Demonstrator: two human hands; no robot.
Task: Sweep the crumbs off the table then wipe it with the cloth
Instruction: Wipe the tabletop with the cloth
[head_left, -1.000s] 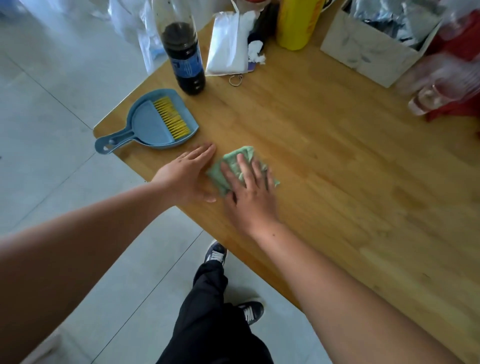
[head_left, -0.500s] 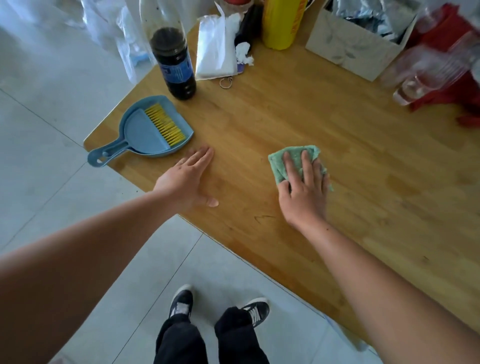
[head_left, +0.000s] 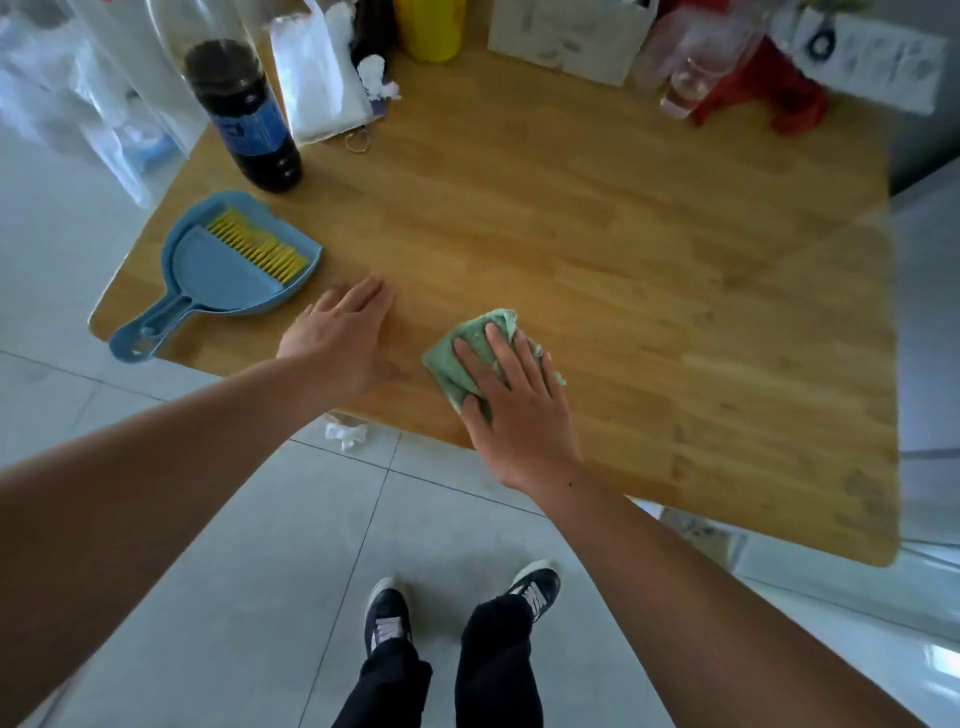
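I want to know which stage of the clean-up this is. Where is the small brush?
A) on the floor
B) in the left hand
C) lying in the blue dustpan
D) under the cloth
C: the brush, yellow bristles showing, lies inside the blue dustpan at the corner of the table.

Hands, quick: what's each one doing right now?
Left hand: open, flat on the table, holding nothing.
Right hand: open, straight fingers pressing the green cloth onto the table.

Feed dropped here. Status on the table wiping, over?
Right hand flat, pressing crumpled green cloth onto wooden table. Left hand flat on bare wood, holding nothing. Blue plastic dustpan-and-brush set parked left, apart from cloth.
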